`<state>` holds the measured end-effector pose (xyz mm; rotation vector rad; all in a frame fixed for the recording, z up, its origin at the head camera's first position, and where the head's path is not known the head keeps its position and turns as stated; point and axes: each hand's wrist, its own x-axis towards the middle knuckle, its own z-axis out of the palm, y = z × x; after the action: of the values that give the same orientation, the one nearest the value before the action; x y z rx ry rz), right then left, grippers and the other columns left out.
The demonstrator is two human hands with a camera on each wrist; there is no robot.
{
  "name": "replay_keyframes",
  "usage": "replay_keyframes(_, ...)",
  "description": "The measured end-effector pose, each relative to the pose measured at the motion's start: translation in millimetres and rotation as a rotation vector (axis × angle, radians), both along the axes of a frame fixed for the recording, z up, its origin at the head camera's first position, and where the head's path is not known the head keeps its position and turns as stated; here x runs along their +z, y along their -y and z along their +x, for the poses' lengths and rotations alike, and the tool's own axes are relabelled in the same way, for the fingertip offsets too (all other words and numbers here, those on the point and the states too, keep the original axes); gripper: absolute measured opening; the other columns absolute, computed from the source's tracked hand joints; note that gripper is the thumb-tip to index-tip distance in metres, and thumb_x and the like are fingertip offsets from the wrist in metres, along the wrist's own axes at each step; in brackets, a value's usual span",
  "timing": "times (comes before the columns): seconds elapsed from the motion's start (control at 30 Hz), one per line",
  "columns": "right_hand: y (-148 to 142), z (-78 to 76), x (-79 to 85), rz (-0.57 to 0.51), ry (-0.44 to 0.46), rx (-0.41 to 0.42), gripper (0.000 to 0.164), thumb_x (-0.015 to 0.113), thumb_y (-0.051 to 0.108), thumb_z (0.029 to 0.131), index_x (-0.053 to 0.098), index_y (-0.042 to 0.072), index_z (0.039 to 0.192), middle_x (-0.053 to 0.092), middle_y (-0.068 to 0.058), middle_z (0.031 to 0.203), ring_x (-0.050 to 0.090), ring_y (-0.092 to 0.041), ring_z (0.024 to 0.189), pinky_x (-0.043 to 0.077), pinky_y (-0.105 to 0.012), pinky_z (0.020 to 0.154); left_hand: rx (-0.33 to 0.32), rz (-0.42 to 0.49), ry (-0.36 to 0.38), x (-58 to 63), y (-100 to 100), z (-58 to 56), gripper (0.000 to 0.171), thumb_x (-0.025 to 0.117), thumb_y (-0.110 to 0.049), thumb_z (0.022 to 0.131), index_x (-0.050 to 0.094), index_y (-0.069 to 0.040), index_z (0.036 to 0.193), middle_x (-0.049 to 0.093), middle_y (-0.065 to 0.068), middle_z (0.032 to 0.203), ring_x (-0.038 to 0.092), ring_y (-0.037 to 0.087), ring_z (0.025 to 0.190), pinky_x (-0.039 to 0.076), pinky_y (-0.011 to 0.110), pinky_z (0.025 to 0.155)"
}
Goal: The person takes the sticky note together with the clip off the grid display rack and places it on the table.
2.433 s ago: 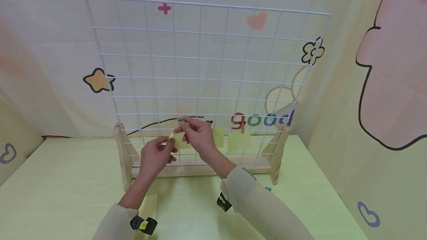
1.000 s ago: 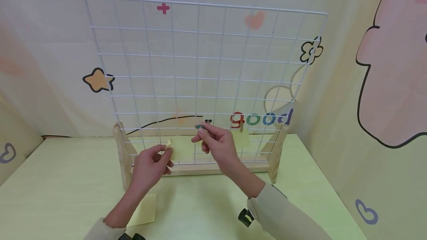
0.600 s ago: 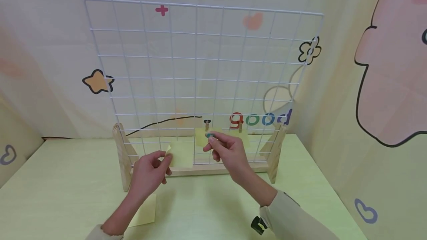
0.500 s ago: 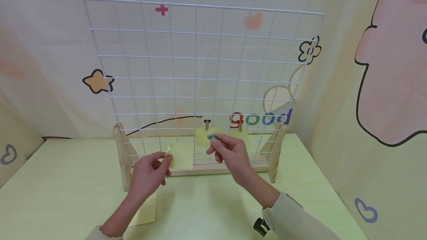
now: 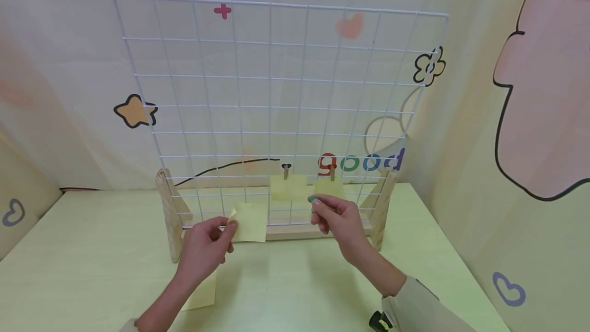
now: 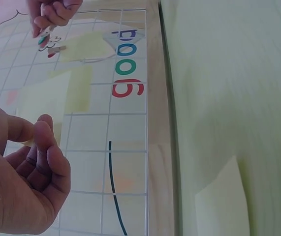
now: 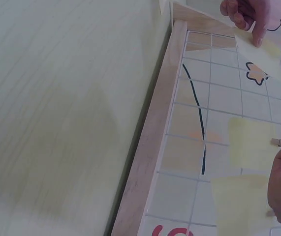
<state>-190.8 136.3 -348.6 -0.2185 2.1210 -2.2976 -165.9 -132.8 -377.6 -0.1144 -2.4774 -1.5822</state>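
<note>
My left hand (image 5: 205, 247) pinches a yellow sticky note (image 5: 252, 223) by its left edge between thumb and forefinger, in front of the lower part of the white wire grid (image 5: 270, 79). The note's upper left corner curls. To the right, my right hand (image 5: 345, 227) pinches a small clip with a teal end (image 5: 315, 199); the fingers cover most of it. Behind that hand, two more notes hang on the grid: a middle note (image 5: 288, 189) under a small wooden clothespin (image 5: 286, 172), and a right note (image 5: 328, 185), partly covered by the hand, under another clothespin (image 5: 332, 173).
A wooden stand (image 5: 295, 232) with upright feet holds the grid on the pale table (image 5: 276, 291). Another yellow note (image 5: 204, 293) lies on the table beside my left forearm, partly hidden by it. A printed backdrop (image 5: 83, 40) rises behind and to the right.
My right hand has moved right and down with the teal-ended clip, away from the note. My left hand has lowered the note along the grid, uncovering the middle clipped note.
</note>
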Motion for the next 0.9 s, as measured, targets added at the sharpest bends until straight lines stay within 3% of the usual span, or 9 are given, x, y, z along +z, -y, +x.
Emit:
replay_keyframes(0.4,-26.7,4.4,-17.9,0.064,0.052,-0.042,0.033,0.057,0.009,0.097,0.057,-0.016,0.117,0.06,0.001,0.065,0.049,-0.008,0.055,0.039,-0.017,0.051,0.008,-0.071,0.043,-4.3,0.1,9.0,0.013,0.063,-0.017,0.093,0.072,-0.007,0.092,0.057,0.002,0.053,0.048,0.015,0.039,0.039,0.025,0.04)
replay_keyframes(0.67,-44.8,9.5,-26.7,0.132,0.061,-0.06,0.028,0.058,0.009,0.096,0.061,-0.013,0.113,0.059,0.0,0.064,0.049,-0.009,0.056,0.04,-0.017,0.052,0.008,-0.092,0.06,-13.2,-1.0,11.5,0.013,0.063,-0.018,0.093,0.071,-0.009,0.089,0.057,-0.001,0.051,0.049,0.014,0.038,0.039,0.024,0.04)
replay_keyframes(0.9,-52.0,13.4,-36.2,0.187,0.106,-0.093,0.025,0.059,0.009,0.095,0.064,-0.011,0.109,0.058,-0.001,0.062,0.047,-0.009,0.053,0.04,-0.017,0.051,-0.014,-0.108,0.078,-21.4,-1.5,13.8,0.013,0.064,-0.018,0.093,0.073,-0.009,0.092,0.055,-0.002,0.048,0.046,0.012,0.034,0.032,0.023,0.037)
